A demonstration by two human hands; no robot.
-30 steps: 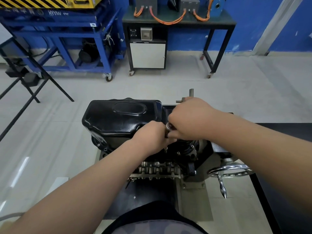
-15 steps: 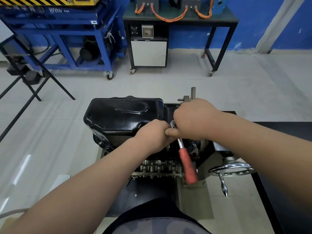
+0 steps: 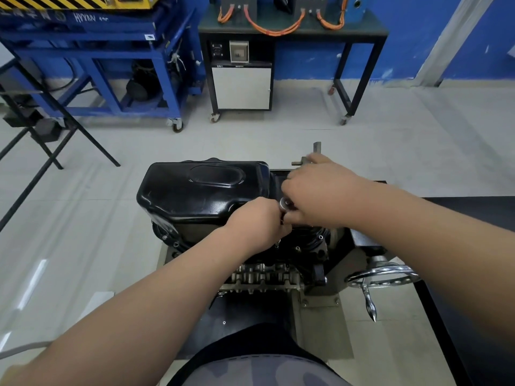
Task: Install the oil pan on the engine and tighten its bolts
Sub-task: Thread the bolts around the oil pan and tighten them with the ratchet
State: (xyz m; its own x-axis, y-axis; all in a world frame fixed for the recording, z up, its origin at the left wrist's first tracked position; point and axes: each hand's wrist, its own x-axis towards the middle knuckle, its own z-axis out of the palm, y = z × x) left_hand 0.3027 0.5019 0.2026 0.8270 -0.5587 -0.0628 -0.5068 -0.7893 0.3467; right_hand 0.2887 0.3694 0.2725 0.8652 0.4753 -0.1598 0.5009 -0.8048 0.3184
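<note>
The glossy black oil pan (image 3: pixel 200 190) sits on top of the upturned engine (image 3: pixel 264 274), which is clamped in a stand. Both hands meet at the pan's near right flange. My left hand (image 3: pixel 256 221) is closed around the socket stem just below the shiny ratchet head (image 3: pixel 284 204). My right hand (image 3: pixel 315 190) is wrapped over the ratchet, and its handle is hidden under that hand and forearm. Small bolts show along the flange at the pan's left corner (image 3: pixel 167 236).
A chrome handwheel (image 3: pixel 381 275) with a crank handle sticks out at the stand's right. The stand's grey base plate (image 3: pixel 320 324) lies under the engine. Across open floor stand a blue wheeled cart (image 3: pixel 97 65), a black bench (image 3: pixel 362 32) with orange cables, and black folding legs (image 3: pixel 55 121).
Half a second ago the ratchet's red handle pointed toward me below the hands. It has swung out of sight under my right hand, which has shifted slightly away. The left hand stays put.
</note>
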